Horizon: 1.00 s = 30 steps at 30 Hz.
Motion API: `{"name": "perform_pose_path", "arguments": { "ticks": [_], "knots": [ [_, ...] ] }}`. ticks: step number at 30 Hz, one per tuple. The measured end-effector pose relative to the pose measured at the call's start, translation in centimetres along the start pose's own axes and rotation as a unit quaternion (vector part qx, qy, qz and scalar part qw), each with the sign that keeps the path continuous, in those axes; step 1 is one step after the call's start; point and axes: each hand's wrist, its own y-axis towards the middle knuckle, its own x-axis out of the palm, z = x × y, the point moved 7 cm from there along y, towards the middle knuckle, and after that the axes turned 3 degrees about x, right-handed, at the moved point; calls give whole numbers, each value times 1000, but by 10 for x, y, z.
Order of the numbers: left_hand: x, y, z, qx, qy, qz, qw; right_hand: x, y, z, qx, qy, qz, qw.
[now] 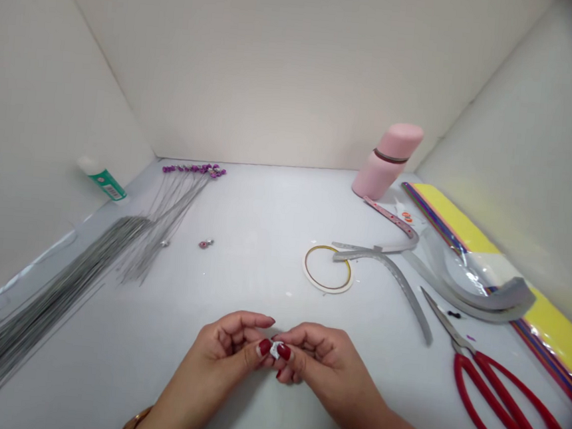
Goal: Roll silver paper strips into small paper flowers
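Near the front middle of the table, my left hand (234, 353) and my right hand (316, 361) meet over a small white and silvery piece (275, 350). Both thumbs press on it from either side, with the fingers curled behind. Its exact kind is too small to make out. Farther left lie two tiny silvery and pink pieces (206, 243), and another small silvery bit (164, 244) rests on the wires. A thin white roll of tape (327, 287) lies flat beyond my right hand.
Grey wires (59, 288) spread along the left, with purple-tipped stems (194, 168) behind and a green-white tube (103, 180). A pink bottle (388, 160) stands at the back right. Grey strips (409, 292), red-handled scissors (505, 400) and packed coloured sheets (475, 224) occupy the right.
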Motion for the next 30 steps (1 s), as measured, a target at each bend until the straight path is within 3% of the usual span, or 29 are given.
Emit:
{"name": "perform_pose_path", "arguments": {
  "ticks": [7,14,20,23,26,30],
  "knots": [
    [0,0,-1,35,21,13,999,1,0,6,29,-9,-5,1000],
    [5,-12,9,139,155,27,978,3,-7,-7,-98,-188,10,977],
    [5,-1,-1,73,53,7,996,3,-12,-14,-166,-256,33,952],
    [8,3,-3,42,38,-29,998,5,-14,-15,-190,-264,24,945],
    [11,1,-2,25,66,-52,996,2,-10,-11,-158,-220,24,962],
    [5,-2,2,42,68,16,997,1,-4,-5,-91,-108,25,990]
  ]
}}
